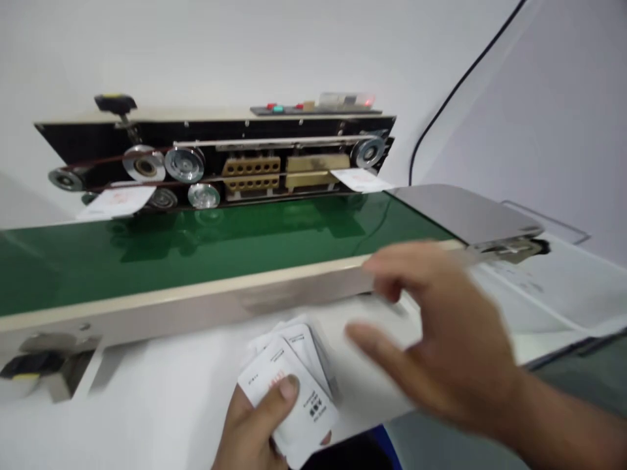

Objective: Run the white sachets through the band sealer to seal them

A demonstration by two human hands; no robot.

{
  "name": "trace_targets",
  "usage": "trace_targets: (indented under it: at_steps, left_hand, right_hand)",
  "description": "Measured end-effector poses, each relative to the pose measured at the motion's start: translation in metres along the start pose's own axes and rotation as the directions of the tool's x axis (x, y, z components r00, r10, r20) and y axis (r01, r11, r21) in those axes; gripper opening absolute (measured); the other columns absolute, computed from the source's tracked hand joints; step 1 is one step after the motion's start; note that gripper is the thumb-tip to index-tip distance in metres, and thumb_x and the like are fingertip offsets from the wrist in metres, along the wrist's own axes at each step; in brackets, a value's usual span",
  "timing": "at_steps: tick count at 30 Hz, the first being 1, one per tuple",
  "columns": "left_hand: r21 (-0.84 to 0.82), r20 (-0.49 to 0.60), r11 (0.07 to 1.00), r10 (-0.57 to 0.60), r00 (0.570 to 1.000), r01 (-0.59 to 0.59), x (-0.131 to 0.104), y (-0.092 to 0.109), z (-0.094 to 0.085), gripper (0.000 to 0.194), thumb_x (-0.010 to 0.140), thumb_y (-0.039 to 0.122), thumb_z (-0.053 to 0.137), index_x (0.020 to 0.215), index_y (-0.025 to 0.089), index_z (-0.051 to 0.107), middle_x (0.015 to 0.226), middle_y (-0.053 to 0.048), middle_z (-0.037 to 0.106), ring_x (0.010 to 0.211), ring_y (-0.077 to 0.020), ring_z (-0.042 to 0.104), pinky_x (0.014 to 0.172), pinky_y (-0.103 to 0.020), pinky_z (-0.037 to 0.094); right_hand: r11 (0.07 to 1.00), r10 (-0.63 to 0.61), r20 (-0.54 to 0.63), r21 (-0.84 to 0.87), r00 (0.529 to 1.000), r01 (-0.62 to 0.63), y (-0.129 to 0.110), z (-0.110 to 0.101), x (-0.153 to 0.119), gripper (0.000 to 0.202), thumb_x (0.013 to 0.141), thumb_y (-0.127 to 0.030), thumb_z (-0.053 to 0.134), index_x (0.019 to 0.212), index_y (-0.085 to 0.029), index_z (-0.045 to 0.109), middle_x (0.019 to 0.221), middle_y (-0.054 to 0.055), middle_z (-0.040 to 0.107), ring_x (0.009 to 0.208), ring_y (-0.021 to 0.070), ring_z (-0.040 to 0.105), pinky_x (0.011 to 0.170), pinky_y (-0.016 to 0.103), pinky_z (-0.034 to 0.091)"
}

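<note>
A fanned stack of white printed sachets [308,418] is in my left hand [257,421], the thumb pressed across the top one. To the right, my right hand [435,333] hangs in front of the conveyor edge, thumb and fingers apart with nothing between them; it is slightly blurred. Behind it stands a band sealing machine [220,130] with metal wheels and brass-coloured blocks. One white sachet [360,179] sticks out at the machine's right end. Another white sachet [120,201] sticks out at its left end.
A green conveyor belt [235,245] runs along the machine's front, with a metal plate [465,209] at its right end. A black knob [32,363] sits at the front left. Behind, a black cable [455,88] runs down the wall. Below lies a white tabletop [147,405].
</note>
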State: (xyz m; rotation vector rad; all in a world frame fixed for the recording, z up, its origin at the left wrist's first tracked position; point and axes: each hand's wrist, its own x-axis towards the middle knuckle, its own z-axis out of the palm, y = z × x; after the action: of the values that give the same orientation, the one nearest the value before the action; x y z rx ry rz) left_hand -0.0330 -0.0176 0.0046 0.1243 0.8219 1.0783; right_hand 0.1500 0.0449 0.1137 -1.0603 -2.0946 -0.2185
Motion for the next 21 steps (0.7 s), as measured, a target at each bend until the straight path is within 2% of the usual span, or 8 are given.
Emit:
trace_targets:
  at_steps: [2,5,7,10,12,14,18,21]
  left_hand:
    - [-0.084,0.121,0.995,0.054,0.991,-0.044,-0.001,0.002,0.002,0.090,0.081,0.021,0.077,0.155,0.019,0.025,0.082,-0.006,0.079,0.083,-0.0294,0.075,0.074,-0.040,0.059]
    - [-0.094,0.209,0.992,0.101,0.973,-0.083,-0.002,0.006,0.003,0.069,0.085,0.017,0.072,0.148,0.020,0.044,0.090,-0.006,0.078,0.092,-0.0261,0.073,0.083,-0.037,0.057]
    - [-0.060,0.206,0.993,0.108,0.973,-0.098,-0.001,0.008,0.001,0.062,0.085,0.017,0.073,0.143,0.020,0.051,0.092,-0.006,0.078,0.091,-0.0240,0.073,0.084,-0.036,0.056]
    - [-0.077,0.203,0.988,0.146,0.968,-0.133,0.000,0.010,-0.003,0.061,0.084,0.018,0.074,0.141,0.022,0.053,0.084,-0.002,0.076,0.080,-0.0192,0.071,0.083,-0.034,0.056]
    - [-0.101,0.212,0.986,0.154,0.965,-0.135,0.000,0.012,-0.005,0.062,0.083,0.020,0.075,0.141,0.023,0.052,0.081,0.000,0.075,0.077,-0.0184,0.071,0.077,-0.032,0.058]
    - [-0.096,0.212,0.990,0.122,0.970,-0.103,-0.001,0.014,-0.006,0.063,0.083,0.023,0.074,0.141,0.023,0.050,0.091,-0.004,0.077,0.081,-0.0207,0.072,0.070,-0.031,0.059]
    - [-0.039,0.152,0.997,0.069,0.986,-0.064,-0.003,0.017,-0.003,0.064,0.088,0.020,0.066,0.146,0.021,0.039,0.103,-0.010,0.077,0.085,-0.0235,0.072,0.064,-0.033,0.059]
    - [0.000,0.095,0.998,0.060,0.994,-0.061,-0.004,0.019,0.000,0.065,0.091,0.021,0.064,0.149,0.021,0.033,0.107,-0.012,0.077,0.088,-0.0253,0.073,0.064,-0.034,0.060]
  right_hand:
    - [0.990,-0.067,0.214,0.136,0.975,0.038,-0.016,0.020,-0.030,0.057,0.085,-0.041,0.071,0.131,-0.022,0.043,0.123,0.016,0.056,0.114,0.0327,0.057,0.093,0.046,0.053]
    - [0.950,0.008,0.383,0.286,0.924,-0.127,-0.025,0.050,-0.057,0.076,0.084,-0.047,0.071,0.142,-0.018,0.033,0.140,0.021,0.044,0.129,0.0359,0.048,0.101,0.051,0.051]
    - [0.920,0.076,0.391,0.327,0.917,-0.215,-0.027,0.063,-0.064,0.076,0.085,-0.047,0.069,0.144,-0.018,0.030,0.142,0.021,0.040,0.133,0.0354,0.045,0.105,0.051,0.049]
    - [0.904,0.136,0.348,0.340,0.927,-0.261,-0.031,0.071,-0.066,0.070,0.088,-0.041,0.067,0.144,-0.020,0.031,0.144,0.020,0.038,0.134,0.0340,0.044,0.107,0.051,0.047]
    - [0.891,0.179,0.312,0.351,0.933,-0.289,-0.034,0.073,-0.066,0.064,0.090,-0.037,0.066,0.143,-0.022,0.033,0.143,0.018,0.040,0.132,0.0333,0.046,0.106,0.051,0.048]
    - [0.857,0.243,0.285,0.384,0.927,-0.342,-0.036,0.074,-0.068,0.058,0.092,-0.034,0.064,0.142,-0.023,0.036,0.140,0.016,0.044,0.127,0.0319,0.050,0.103,0.050,0.049]
    - [0.732,0.402,0.311,0.455,0.861,-0.506,-0.036,0.076,-0.076,0.053,0.094,-0.032,0.064,0.141,-0.027,0.041,0.130,0.011,0.056,0.111,0.0261,0.062,0.093,0.044,0.055]
    - [0.670,0.478,0.315,0.473,0.820,-0.573,-0.036,0.076,-0.080,0.052,0.092,-0.034,0.068,0.138,-0.027,0.044,0.124,0.009,0.063,0.105,0.0241,0.066,0.085,0.039,0.057]
